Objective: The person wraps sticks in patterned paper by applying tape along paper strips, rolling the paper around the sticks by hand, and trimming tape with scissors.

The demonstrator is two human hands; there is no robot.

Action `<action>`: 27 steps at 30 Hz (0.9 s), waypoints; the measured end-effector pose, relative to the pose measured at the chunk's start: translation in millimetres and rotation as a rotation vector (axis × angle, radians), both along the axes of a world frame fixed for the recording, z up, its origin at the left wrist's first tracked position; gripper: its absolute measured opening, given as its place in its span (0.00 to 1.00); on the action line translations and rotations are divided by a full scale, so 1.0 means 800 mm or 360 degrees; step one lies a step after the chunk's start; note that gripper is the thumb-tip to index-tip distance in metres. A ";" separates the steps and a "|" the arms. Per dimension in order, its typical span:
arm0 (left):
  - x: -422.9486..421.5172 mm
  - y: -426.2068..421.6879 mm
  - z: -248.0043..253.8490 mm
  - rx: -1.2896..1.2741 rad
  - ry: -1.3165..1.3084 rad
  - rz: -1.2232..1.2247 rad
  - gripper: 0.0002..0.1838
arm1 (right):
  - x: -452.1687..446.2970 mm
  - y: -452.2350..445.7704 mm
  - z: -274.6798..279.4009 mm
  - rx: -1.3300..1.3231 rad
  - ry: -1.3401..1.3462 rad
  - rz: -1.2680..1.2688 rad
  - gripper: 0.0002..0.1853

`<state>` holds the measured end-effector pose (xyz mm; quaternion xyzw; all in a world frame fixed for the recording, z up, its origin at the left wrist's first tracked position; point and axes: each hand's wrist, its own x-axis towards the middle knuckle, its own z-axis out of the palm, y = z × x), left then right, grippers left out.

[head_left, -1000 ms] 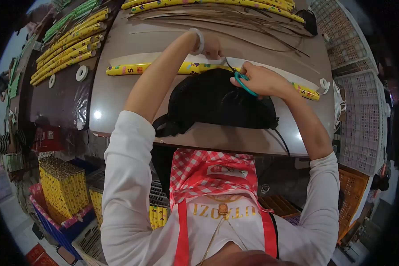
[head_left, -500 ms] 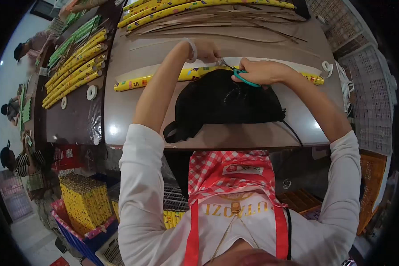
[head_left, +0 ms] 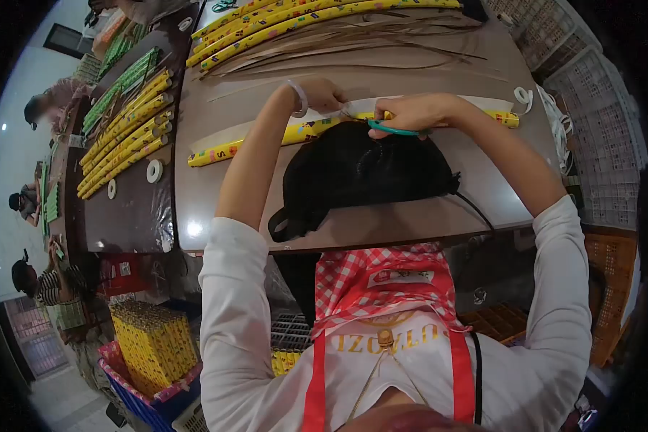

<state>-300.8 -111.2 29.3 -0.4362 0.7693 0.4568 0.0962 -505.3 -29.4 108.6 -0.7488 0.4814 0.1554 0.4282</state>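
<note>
My right hand (head_left: 414, 112) grips scissors with teal handles (head_left: 396, 130), their blades pointing left toward my left fingers. Closed in a pinch just beyond the tips is my left hand (head_left: 321, 95); what its fingers hold, if anything, is too small to make out. Under both forearms runs a long yellow printed roll (head_left: 302, 132), with a strip of white paper (head_left: 466, 104) showing along its far side. In front of the roll lies a black cloth item (head_left: 367, 173) with a loop and a cord, hiding part of the roll.
More yellow rolls (head_left: 324, 18) and thin brown strips (head_left: 338, 49) lie at the far side. A tape roll (head_left: 521, 95) sits at the right. On the left table (head_left: 126, 223) are yellow rolls and tape. Plastic crates (head_left: 601, 122) stand right; people work at far left.
The view has turned slightly. My left hand appears a little farther left, still pinched near the scissors. The scissors have tilted in my right hand, and their handle loops now look flatter.
</note>
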 end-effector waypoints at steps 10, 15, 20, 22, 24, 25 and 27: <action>0.003 0.021 -0.028 -0.0520 0.0227 0.0146 0.13 | -0.096 0.055 0.002 -0.0692 -0.0210 -0.0157 0.23; -0.004 0.045 -0.044 -0.1180 0.0096 0.0464 0.10 | -0.211 0.104 -0.032 -0.0757 -0.0299 -0.0202 0.25; -0.007 0.057 -0.029 -0.1582 0.0037 0.0420 0.11 | -0.263 0.140 -0.061 -0.0863 -0.0033 -0.0568 0.27; -0.015 0.061 -0.017 -0.1405 -0.0012 0.0444 0.09 | -0.268 0.143 -0.066 -0.1059 -0.0079 -0.0577 0.25; -0.018 0.064 -0.015 -0.1228 -0.0079 0.0469 0.08 | -0.264 0.140 -0.061 -0.1118 0.0060 -0.0527 0.23; -0.020 0.065 -0.016 -0.1247 -0.0080 0.0531 0.07 | -0.256 0.137 -0.058 -0.1181 0.0197 -0.0485 0.21; -0.017 0.064 -0.021 -0.1259 -0.0105 0.0599 0.07 | -0.227 0.122 -0.051 -0.1176 -0.0051 -0.0544 0.18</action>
